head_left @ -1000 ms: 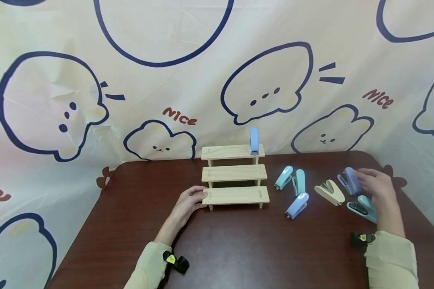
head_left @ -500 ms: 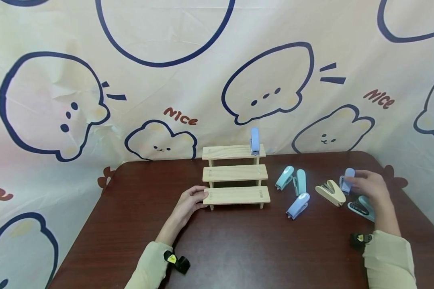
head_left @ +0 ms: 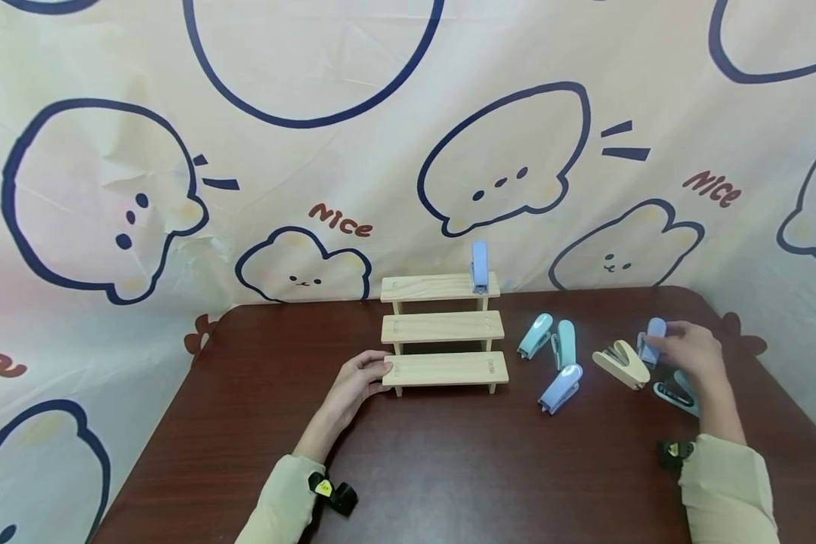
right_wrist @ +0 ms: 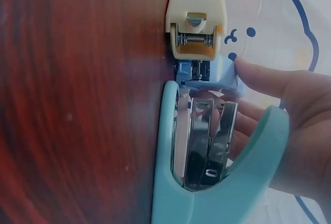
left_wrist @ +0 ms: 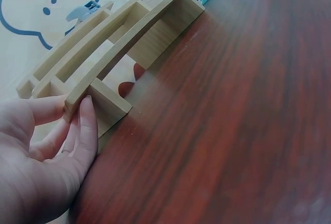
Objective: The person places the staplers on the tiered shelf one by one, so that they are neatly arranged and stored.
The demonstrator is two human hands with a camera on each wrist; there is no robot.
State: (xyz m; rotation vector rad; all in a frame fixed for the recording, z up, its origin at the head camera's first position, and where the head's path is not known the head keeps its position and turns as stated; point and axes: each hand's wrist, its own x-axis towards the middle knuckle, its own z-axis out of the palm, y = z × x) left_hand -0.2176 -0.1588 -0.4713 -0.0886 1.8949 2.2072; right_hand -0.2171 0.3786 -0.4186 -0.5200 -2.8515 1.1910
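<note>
My left hand [head_left: 355,381] pinches the left end of the lowest board of a three-step wooden display stand [head_left: 442,326]; in the left wrist view, the thumb and fingers [left_wrist: 88,125] lie on either side of that board's end. At the right, my right hand [head_left: 697,351] grips a blue stapler [head_left: 653,342] by its far side. In the right wrist view, this stapler is partly hidden behind a cream stapler [right_wrist: 199,6] and a teal stapler [right_wrist: 181,203] with spread arms. Another blue stapler [head_left: 479,266] stands on the top step's right end.
Between the stand and the cream stapler lie two teal staplers [head_left: 535,336] [head_left: 567,344] and a periwinkle stapler [head_left: 561,388]. The dark wooden table [head_left: 449,468] ends at a printed cloth backdrop [head_left: 394,181] just behind the stand.
My right hand has shifted a little left, and the blue stapler in it has turned to point more toward the back. My left hand keeps its hold on the stand.
</note>
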